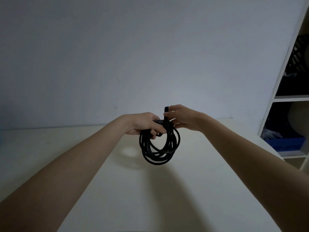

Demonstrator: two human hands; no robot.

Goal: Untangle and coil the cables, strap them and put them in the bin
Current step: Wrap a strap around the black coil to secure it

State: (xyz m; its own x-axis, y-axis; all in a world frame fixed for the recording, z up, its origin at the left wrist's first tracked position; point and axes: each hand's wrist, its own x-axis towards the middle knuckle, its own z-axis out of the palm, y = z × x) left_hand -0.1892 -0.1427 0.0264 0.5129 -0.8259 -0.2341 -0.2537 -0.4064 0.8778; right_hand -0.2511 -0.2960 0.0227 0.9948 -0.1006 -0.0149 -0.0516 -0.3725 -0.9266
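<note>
One black cable coil [159, 144] hangs in the air from your left hand [143, 123], whose fingers are curled round the gathered top of the loops, while most of the coil droops below and slightly to the right of that hand, clear of the white table [167, 198] beneath. Your right hand [181, 117] sits just beside the left, to its right, and pinches a dark strap [166, 113] that stands up from the top of the bundle; thumb and fingers are closed on it. Judging by how the loops sag and splay unevenly, the cable is probably light and limp with a little spring, so the turns will likely slide apart if your left grip loosens. Take hold where all the turns meet, at the top under your left fingers, and keep them bunched there. The strap looks thin and flexible; grip it near its free end so you can draw it round the bundle close against your left hand. Well off to the right of your right hand stands a shelf unit [274, 97], with a blue bin [284, 144] low in it.
</note>
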